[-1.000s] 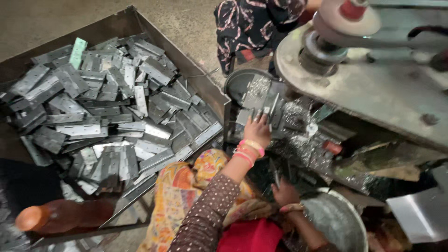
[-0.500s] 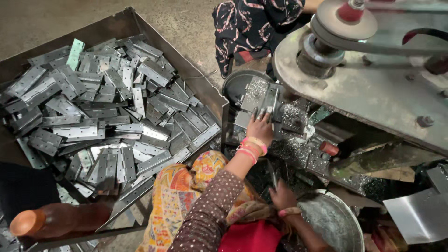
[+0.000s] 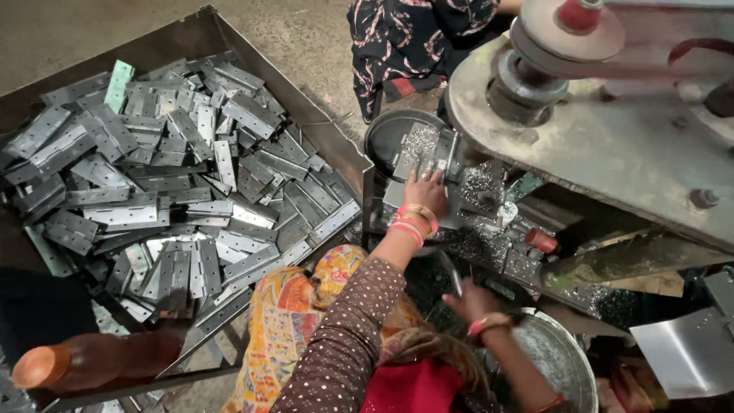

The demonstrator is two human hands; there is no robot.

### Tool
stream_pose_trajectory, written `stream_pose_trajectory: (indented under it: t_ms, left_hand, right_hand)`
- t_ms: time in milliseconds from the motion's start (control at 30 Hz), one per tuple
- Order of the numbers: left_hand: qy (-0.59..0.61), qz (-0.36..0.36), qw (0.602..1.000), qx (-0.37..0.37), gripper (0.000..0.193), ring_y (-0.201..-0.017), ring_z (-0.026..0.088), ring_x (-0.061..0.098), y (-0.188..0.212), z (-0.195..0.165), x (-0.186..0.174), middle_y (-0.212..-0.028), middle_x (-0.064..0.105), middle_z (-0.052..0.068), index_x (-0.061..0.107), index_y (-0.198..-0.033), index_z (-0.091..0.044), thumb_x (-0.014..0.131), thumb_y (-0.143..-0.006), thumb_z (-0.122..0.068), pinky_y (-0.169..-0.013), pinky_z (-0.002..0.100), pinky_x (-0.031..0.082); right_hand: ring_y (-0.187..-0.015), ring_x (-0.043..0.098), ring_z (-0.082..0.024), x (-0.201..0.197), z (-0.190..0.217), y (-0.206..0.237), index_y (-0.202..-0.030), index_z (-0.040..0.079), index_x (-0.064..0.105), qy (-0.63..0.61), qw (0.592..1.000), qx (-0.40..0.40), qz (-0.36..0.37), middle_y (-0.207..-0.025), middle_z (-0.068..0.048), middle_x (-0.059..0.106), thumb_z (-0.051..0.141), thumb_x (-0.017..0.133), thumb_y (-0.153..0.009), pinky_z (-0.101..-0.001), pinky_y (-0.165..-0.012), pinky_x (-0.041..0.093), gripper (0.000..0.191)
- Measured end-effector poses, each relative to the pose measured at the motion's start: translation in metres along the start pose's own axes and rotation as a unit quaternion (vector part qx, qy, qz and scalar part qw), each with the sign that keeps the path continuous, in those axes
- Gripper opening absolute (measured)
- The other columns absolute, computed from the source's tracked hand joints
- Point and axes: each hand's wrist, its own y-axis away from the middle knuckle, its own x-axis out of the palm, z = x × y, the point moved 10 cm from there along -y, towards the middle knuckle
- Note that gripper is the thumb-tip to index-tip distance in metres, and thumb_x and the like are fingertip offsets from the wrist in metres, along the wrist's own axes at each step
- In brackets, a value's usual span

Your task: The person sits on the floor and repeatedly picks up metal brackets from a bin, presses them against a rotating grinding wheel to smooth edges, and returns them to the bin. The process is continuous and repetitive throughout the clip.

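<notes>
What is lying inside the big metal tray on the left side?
The tray holds a heap of flat grey metal hinge plates, one greenish. The tray floor beneath them is covered, so what lies under cannot be seen.

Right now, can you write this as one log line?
left hand: flat on metal hinge plate at machine | right hand: low, above round metal pan | hinge pile: in tray

Bare concrete floor (image 3: pixel 69 34), dim light.

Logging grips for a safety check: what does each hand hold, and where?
Left hand presses flat on a metal plate at the machine, not gripping. Right hand: cannot tell.
</notes>
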Motion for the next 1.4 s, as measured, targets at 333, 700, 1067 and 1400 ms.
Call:
stream_pose_trajectory:
  t_ms: [333,700,1067,1400]
  left_hand:
    - [0.012,0.023,1.0,0.016,0.034,-0.143,0.023,0.046,0.008,0.001,-0.021,-0.146,0.056,0.006,0.077,-0.111,-0.015,0.048,-0.097,-0.026,-0.121,0.052,0.025]
    - [-0.06,-0.194,0.976,0.075,0.035,-0.136,0.031,0.054,0.159,-0.038,-0.082,-0.136,0.063,0.014,0.072,-0.121,-0.006,0.057,-0.093,-0.022,-0.116,0.056,0.034]
    - [0.307,-0.19,0.933,0.002,0.016,-0.089,0.036,0.069,0.111,-0.009,-0.136,-0.107,0.065,0.011,0.064,-0.117,-0.007,0.068,-0.104,-0.015,-0.081,0.048,0.055]
    - [0.109,-0.101,0.988,-0.032,0.03,-0.127,0.032,0.057,0.076,0.019,-0.064,-0.144,0.057,0.015,0.067,-0.12,-0.003,0.053,-0.107,-0.025,-0.097,0.05,0.049]
  right_hand:
    - [-0.092,0.07,-0.048,0.033,-0.007,0.005,-0.128,0.004,0.053,-0.013,0.997,0.016,-0.075,-0.098,-0.027,0.072,0.056,0.065,-0.086,-0.0569,-0.078,0.056,0.067]
    - [-0.113,0.067,-0.045,-0.052,0.038,0.011,-0.119,0.004,0.06,0.012,1.0,0.003,0.019,-0.118,-0.026,0.069,0.058,0.078,-0.079,-0.0516,-0.096,0.054,0.07]
    - [-0.112,0.067,-0.045,-0.033,0.025,-0.005,-0.117,0.005,0.061,0.014,0.999,-0.032,-0.009,-0.116,-0.026,0.07,0.065,0.071,-0.081,-0.0515,-0.096,0.054,0.071]
    - [-0.109,0.069,-0.043,-0.04,0.026,0.003,-0.115,0.005,0.062,-0.009,1.0,0.009,0.008,-0.114,-0.023,0.072,0.06,0.075,-0.081,-0.0505,-0.093,0.055,0.067]
